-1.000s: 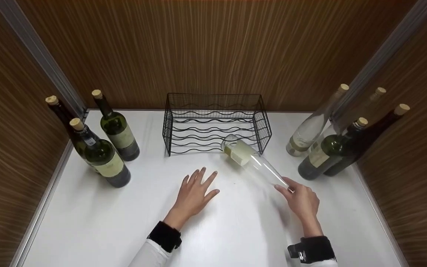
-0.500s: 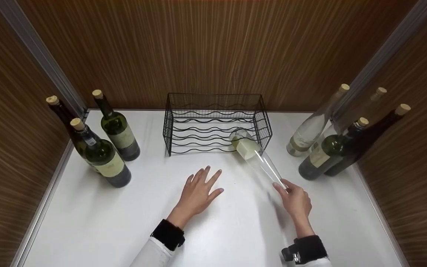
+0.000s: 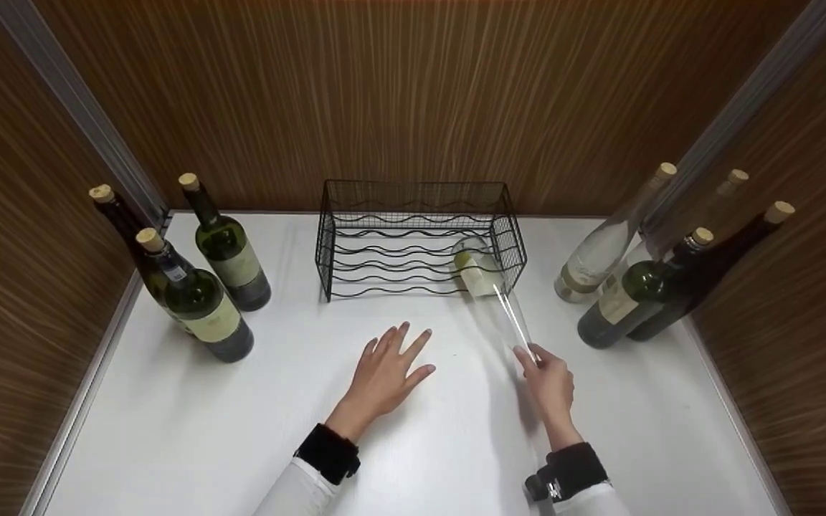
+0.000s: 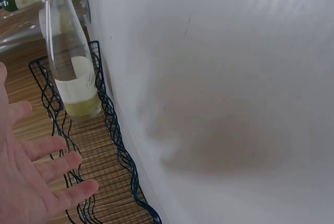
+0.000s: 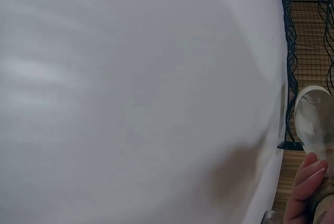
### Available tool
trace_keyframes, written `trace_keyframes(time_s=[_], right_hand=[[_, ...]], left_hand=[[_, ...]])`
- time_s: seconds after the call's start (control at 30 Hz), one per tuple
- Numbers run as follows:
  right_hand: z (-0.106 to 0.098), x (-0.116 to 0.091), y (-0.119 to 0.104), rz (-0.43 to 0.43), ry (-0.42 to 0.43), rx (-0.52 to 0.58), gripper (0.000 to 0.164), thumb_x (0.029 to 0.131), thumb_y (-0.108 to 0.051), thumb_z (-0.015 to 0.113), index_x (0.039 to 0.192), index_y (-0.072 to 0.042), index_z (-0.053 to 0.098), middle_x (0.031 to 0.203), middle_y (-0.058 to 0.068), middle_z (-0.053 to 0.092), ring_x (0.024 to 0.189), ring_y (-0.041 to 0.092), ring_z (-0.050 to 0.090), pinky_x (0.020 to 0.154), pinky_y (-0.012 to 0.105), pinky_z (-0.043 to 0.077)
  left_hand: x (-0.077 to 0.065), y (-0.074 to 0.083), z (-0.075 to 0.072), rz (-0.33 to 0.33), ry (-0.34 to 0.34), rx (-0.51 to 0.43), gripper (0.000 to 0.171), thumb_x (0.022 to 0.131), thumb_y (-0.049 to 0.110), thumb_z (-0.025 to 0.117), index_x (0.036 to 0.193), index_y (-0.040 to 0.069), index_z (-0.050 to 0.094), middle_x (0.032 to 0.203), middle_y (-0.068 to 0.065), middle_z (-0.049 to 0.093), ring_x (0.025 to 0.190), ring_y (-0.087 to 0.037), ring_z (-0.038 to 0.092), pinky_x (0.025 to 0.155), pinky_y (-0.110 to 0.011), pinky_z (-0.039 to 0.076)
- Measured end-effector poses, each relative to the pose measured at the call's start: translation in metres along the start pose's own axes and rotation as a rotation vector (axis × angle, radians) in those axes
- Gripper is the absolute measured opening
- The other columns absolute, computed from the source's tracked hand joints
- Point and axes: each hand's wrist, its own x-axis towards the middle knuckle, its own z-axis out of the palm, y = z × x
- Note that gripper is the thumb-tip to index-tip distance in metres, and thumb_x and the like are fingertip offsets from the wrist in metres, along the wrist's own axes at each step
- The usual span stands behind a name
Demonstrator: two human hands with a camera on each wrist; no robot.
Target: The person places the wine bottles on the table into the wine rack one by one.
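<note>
My right hand [image 3: 551,383] grips the neck of a clear glass bottle [image 3: 483,276] with a pale label. Tilted, the bottle has its base over the right end of a black wire rack [image 3: 413,266] and its neck toward me. In the left wrist view the bottle [image 4: 78,88] appears between the rack's wavy wires; whether it touches them I cannot tell. My left hand [image 3: 378,376] is over the white table in front of the rack, fingers spread, holding nothing. At the right wrist view's edge, curled fingers [image 5: 308,182] are around the bottle's narrow part.
Several corked green and dark bottles [image 3: 219,315] stand on the left of the white table [image 3: 413,459]. On the right stand corked clear bottles [image 3: 592,258] and dark ones [image 3: 617,308]. Wood-patterned panels [image 3: 413,93] enclose the back and sides.
My right hand has moved left with the bottle, and the bottle's base has gone further back and right over the rack. My left hand has shifted slightly right.
</note>
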Motion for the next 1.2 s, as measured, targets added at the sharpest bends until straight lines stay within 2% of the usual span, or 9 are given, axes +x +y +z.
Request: trace_keyframes(time_s=[0.3,0.47,0.67,0.93,1.1,1.2], right_hand=[[0.02,0.01,-0.009,0.118,-0.04,0.116,0.062,0.098,-0.05,0.056,0.137,-0.002,0.056,0.103,0.017,0.07,0.088,0.026,0.066,0.075,0.037,0.046],[0.029,0.017,-0.014,0.165,-0.053,0.169,0.064,0.098,-0.051,0.053,0.139,-0.003,0.053,0.107,0.016,0.069,0.088,0.024,0.062,0.072,0.034,0.044],[0.038,0.024,-0.021,0.176,-0.07,0.221,0.063,0.1,-0.05,0.05,0.139,-0.001,0.052,0.117,0.017,0.066,0.093,0.025,0.065,0.072,0.031,0.047],[0.045,0.037,-0.028,0.154,-0.109,0.208,0.059,0.103,-0.046,0.046,0.138,0.001,0.052,0.109,0.016,0.065,0.081,0.018,0.059,0.069,0.028,0.046],[0.045,0.046,-0.032,0.193,-0.21,0.236,0.059,0.104,-0.046,0.041,0.141,0.0,0.045,0.086,0.008,0.059,0.062,0.012,0.051,0.057,0.026,0.043],[0.045,0.05,-0.034,0.211,-0.253,0.26,0.057,0.105,-0.044,0.04,0.141,-0.001,0.044,0.079,0.004,0.054,0.057,0.011,0.048,0.052,0.025,0.041]], left_hand=[[-0.002,0.0,0.0,-0.008,-0.027,0.019,0.062,0.101,0.06,0.031,0.153,0.027,0.038,0.151,-0.019,0.037,0.137,-0.036,0.037,0.105,-0.057,0.034],[-0.001,0.001,0.001,-0.01,-0.038,0.011,0.061,0.101,0.06,0.031,0.153,0.027,0.038,0.151,-0.019,0.038,0.137,-0.036,0.037,0.105,-0.057,0.034],[0.0,0.002,0.002,-0.006,-0.038,0.019,0.062,0.101,0.06,0.03,0.152,0.027,0.039,0.15,-0.018,0.039,0.136,-0.036,0.039,0.104,-0.056,0.036],[-0.002,0.004,0.005,0.012,-0.027,0.036,0.061,0.101,0.06,0.031,0.152,0.026,0.039,0.148,-0.019,0.041,0.134,-0.035,0.041,0.103,-0.055,0.038],[-0.002,0.005,0.006,0.009,-0.025,0.031,0.06,0.102,0.059,0.033,0.152,0.027,0.039,0.147,-0.019,0.041,0.133,-0.034,0.041,0.103,-0.054,0.037],[-0.002,0.006,0.007,0.007,-0.033,0.026,0.06,0.102,0.059,0.032,0.153,0.027,0.038,0.147,-0.019,0.041,0.133,-0.034,0.041,0.103,-0.054,0.037]])
